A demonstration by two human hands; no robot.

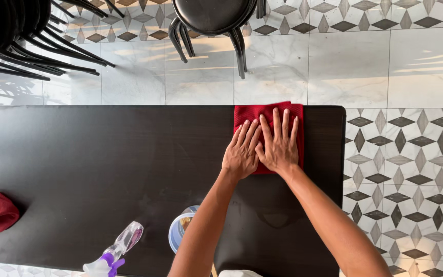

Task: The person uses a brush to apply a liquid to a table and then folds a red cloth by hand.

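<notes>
I see both hands flat, left hand [241, 151] and right hand [279, 146], pressing the red cloth [262, 114] at the table's [103, 154] far edge. Wiping step, I judge; next calls for steady pressure along the dark top.

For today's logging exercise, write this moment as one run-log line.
left hand: flat on red cloth | right hand: flat on same cloth | cloth: far edge of black table | near edge: spray bottle

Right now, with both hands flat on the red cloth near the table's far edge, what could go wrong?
The red cloth already reaches the far edge of the black table, so a further push by the left hand and right hand might slide it off. Pulling the forearms back could knock the round container or the spray bottle near the front edge.
</notes>
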